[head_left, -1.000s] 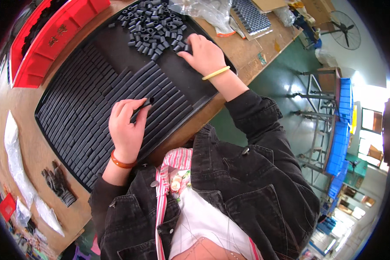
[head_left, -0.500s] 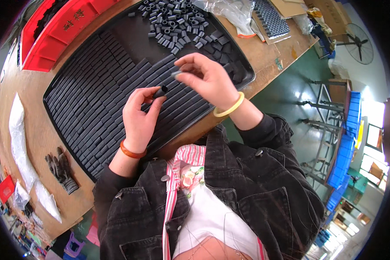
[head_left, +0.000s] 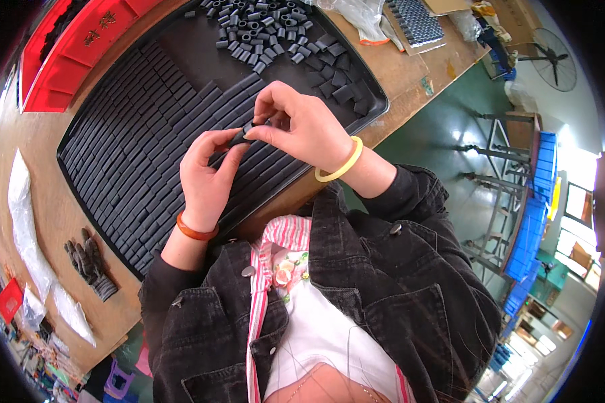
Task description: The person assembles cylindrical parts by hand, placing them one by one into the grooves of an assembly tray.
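My left hand (head_left: pixel 205 174) pinches a short black tube (head_left: pixel 237 139) between thumb and fingers above the tray. Against the tube's upper end is my right hand (head_left: pixel 301 127), its thumb and fingertips pressed together; whatever they grip is hidden by the fingers. Beneath both hands lies a large black tray (head_left: pixel 195 57). Long, tight rows of black tubes (head_left: pixel 134 141) fill its left and near parts. Loose short tubes (head_left: pixel 262 30) are heaped at the far side, and flat, dark, squarish pieces (head_left: pixel 339 77) are scattered near the right rim.
A red bin (head_left: pixel 60 67) with dark contents stands at the far left. A grey glove (head_left: pixel 91 265) and a long white plastic-wrapped bundle (head_left: pixel 30 228) lie left of the tray. Clear plastic bags (head_left: pixel 356 17) and a sheet of small grey parts (head_left: pixel 417 23) sit at the far right.
My right hand has come down and left, from apart in the air to the end of the tube. The tube has tilted in my left hand, and its open mouth is now covered.
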Motion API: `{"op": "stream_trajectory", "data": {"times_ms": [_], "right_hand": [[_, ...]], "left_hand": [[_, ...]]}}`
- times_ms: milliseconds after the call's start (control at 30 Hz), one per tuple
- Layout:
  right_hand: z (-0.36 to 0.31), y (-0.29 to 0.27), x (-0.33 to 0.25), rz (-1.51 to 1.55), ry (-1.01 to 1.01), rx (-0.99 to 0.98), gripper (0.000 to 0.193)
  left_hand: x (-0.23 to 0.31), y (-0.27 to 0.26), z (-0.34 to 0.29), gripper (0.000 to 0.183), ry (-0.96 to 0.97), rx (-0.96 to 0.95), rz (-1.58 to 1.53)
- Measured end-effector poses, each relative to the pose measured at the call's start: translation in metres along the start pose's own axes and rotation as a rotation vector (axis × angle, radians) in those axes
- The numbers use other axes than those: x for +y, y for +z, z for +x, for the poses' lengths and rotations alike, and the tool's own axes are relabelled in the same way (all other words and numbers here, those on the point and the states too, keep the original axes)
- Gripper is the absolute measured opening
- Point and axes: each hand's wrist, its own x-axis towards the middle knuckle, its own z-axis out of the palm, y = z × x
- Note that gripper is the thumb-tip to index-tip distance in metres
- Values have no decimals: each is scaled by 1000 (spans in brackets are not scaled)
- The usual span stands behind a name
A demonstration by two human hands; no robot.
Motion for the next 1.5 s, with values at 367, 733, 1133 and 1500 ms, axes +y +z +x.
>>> {"op": "stream_trajectory", "data": {"times_ms": [367,733,1133,1500], "right_hand": [[-6,11,12,-107,-204,49,14],[-19,-15,37,-187,-234,247,9],[-32,-13,63,-266,-292,402,13],[-29,-14,67,-170,-332,413,12]], "left_hand": [[2,-2,4,28,122,9,142],[38,-67,53,14,270,-16,663],[-95,-119,216,18,441,202,1146],[-74,-114,198,33,480,-36,1775]]}}
